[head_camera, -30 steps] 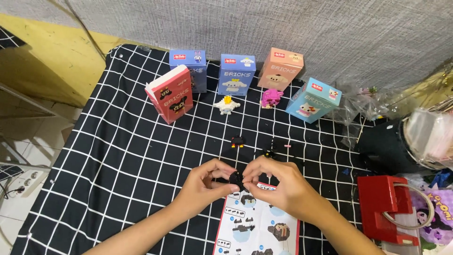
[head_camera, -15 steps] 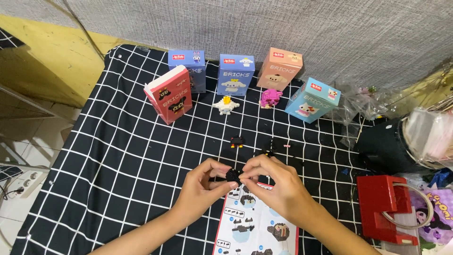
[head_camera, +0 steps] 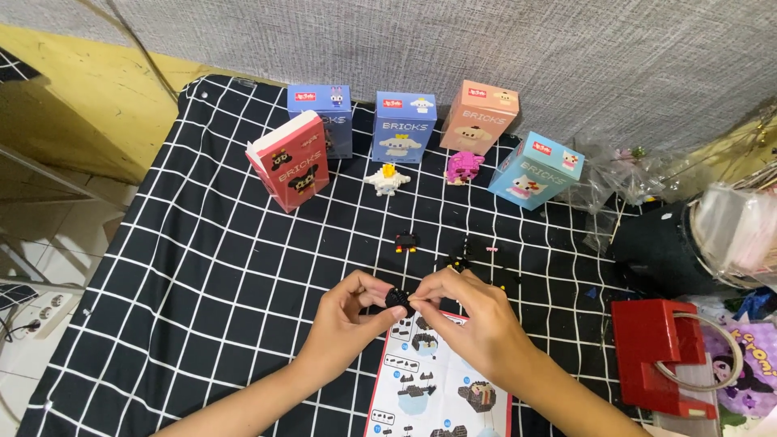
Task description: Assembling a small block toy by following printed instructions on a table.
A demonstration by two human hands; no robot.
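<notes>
A small black brick piece (head_camera: 397,299) sits pinched between the left hand (head_camera: 344,320) and right hand (head_camera: 469,320), just above the instruction sheet (head_camera: 441,384). Both hands' fingertips close on it, though its exact shape seems unclear.

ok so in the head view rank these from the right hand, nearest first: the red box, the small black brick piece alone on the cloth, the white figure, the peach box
From the right hand:
1. small black brick piece, just beyond the hand, slightly left.
2. white figure, farther back, left of centre.
3. red box, back left, and peach box, at the back row: too close to call.
</notes>
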